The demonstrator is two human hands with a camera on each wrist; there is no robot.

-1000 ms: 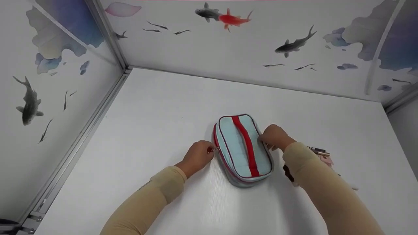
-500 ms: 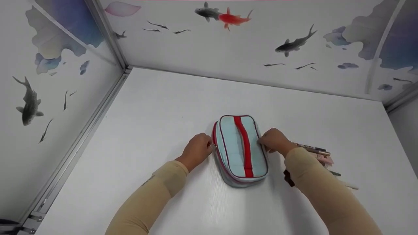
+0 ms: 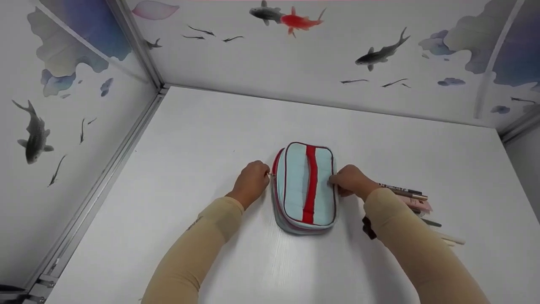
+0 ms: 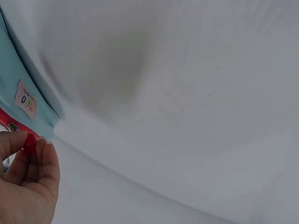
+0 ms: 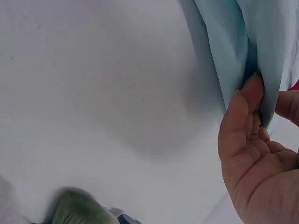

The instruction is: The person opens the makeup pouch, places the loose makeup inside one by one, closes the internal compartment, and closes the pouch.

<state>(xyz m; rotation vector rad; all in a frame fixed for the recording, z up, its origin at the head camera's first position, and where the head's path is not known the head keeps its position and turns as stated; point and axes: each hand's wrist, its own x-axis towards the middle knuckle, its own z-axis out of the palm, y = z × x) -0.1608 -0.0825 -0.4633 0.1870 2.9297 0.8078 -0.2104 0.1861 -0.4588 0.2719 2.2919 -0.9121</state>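
A light-blue zip pouch (image 3: 295, 181) with red piping and a red strap (image 3: 311, 185) lies on the white table. At its left side my left hand (image 3: 252, 182) pinches the red zipper pull (image 4: 30, 143) between thumb and fingers; the zipper slider (image 4: 12, 126) shows just beside them. A small printed label (image 4: 25, 99) is on the pouch wall. On the opposite side my right hand (image 3: 353, 180) grips the pouch edge, thumb on top and fingers underneath, with the fabric folded between them in the right wrist view. The pouch's inside is hidden.
Right of the pouch, partly under my right forearm, lie several pens (image 3: 407, 192), a pink tube (image 3: 415, 203), a pale stick (image 3: 452, 238) and a dark item (image 3: 369, 228). A blurred green thing (image 5: 77, 207) shows in the right wrist view. Printed wall panels (image 3: 303, 55) border the table.
My left hand has moved away from me along the pouch's left side, with the zipper pull. The pouch's near end has swung left, while my right hand keeps hold of its edge.
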